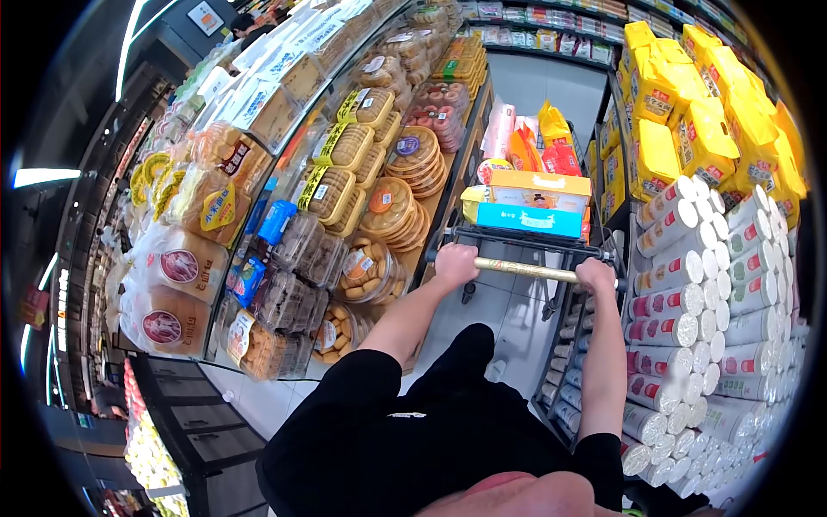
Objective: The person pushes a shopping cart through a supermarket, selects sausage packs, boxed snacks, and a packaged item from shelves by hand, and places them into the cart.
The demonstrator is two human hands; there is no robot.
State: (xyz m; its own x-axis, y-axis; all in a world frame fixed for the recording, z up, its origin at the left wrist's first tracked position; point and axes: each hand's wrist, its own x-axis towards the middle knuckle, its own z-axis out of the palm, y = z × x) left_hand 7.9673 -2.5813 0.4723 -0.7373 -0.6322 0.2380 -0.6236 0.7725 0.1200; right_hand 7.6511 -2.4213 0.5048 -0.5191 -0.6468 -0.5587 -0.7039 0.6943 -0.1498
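Both hands grip the handlebar of a shopping cart. My left hand is wrapped round its left end, and my right hand is closed round the right end. In the cart lie a blue box, an orange-and-white box, a bright yellow pack, a red bag and a pale pink roll-shaped package. The boxes partly cover the other goods, and the cart's basket is mostly hidden.
On the left, a display holds clear boxes of pastries, stacked round cakes and bagged bread. Close on the right stand yellow packs and stacked white rolls. A tiled aisle floor runs ahead to shelves.
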